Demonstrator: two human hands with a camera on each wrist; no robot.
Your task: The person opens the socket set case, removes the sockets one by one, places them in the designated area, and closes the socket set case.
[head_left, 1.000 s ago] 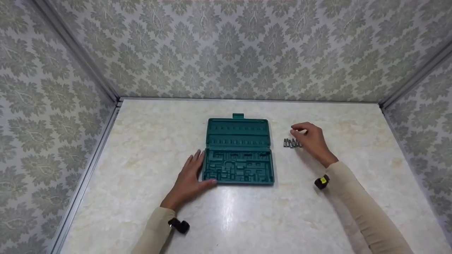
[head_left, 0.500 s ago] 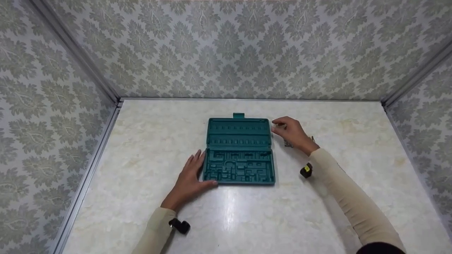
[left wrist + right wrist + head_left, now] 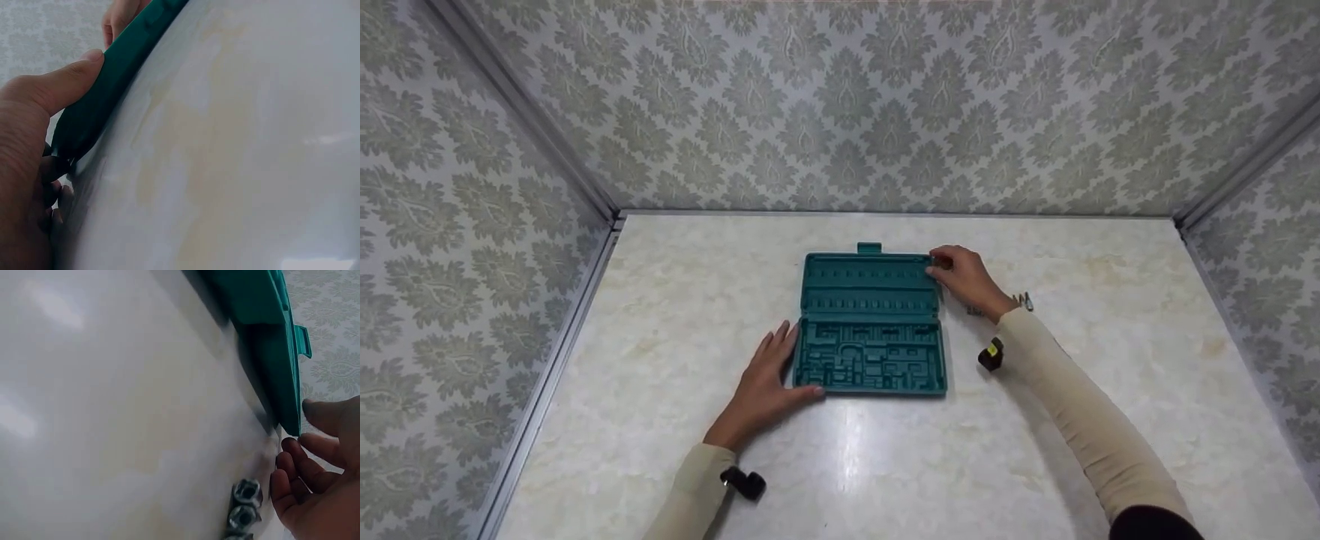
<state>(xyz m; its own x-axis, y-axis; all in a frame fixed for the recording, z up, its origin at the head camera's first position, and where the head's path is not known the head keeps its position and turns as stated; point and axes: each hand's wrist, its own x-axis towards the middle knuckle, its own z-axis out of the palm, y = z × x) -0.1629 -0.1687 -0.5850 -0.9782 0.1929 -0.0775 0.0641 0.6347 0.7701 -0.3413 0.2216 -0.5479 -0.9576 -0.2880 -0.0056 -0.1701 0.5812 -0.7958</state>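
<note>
A green plastic tool case (image 3: 870,356) lies unfolded on the table, its moulded hollows facing up and its lid (image 3: 870,279) laid back at the far side. My left hand (image 3: 761,390) rests at the near left corner, fingers along the left side. Its thumb (image 3: 79,79) presses the front wall in the left wrist view. At the lid's far right corner is my right hand (image 3: 964,277), thumb and forefinger touching or very near the rim. Whether they pinch it is unclear. Several small metal sockets (image 3: 247,491) stand below that hand, partly hidden by its wrist in the head view.
The pale marbled table (image 3: 660,300) is bounded by patterned panels (image 3: 847,112) at the back and sides. A latch tab (image 3: 869,247) juts from the lid's far edge. Black cameras (image 3: 744,483) sit on both wrists.
From above the sockets, my right hand has moved left to the lid's far right corner. My left hand stays at the near left corner, and the case lies as before.
</note>
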